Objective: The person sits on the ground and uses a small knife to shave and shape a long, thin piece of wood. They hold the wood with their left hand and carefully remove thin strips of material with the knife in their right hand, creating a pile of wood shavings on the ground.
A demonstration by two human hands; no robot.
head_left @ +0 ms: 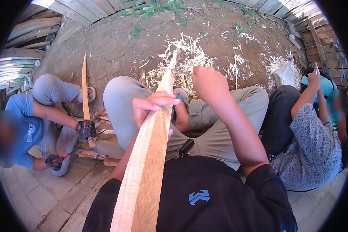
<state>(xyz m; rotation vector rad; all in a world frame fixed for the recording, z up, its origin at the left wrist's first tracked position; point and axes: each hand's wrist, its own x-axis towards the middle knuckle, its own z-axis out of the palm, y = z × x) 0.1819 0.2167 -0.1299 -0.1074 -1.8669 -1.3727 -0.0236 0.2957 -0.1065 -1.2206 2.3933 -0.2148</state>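
A long, pale wooden stake [149,150] runs from the lower edge up to a tapered tip over the ground, its sides cut flat. My left hand [147,103] is closed around its middle, fingers over the upper face and thumb side partly hidden. Near the tip, my right hand [209,83] is closed in a fist. From that fist a thin dark blade [178,70], seemingly a knife, reaches across to the wood; its handle is hidden in the fingers. Curled wood shavings [189,50] lie below and around the tip.
To the left, a person in a blue shirt [25,127] with dark gloves holds a wood strip [85,83] and a red-handled tool [62,157]. Close by on the right sits another person in patterned clothing [311,147]. Plank walls [31,31] border the dirt ground.
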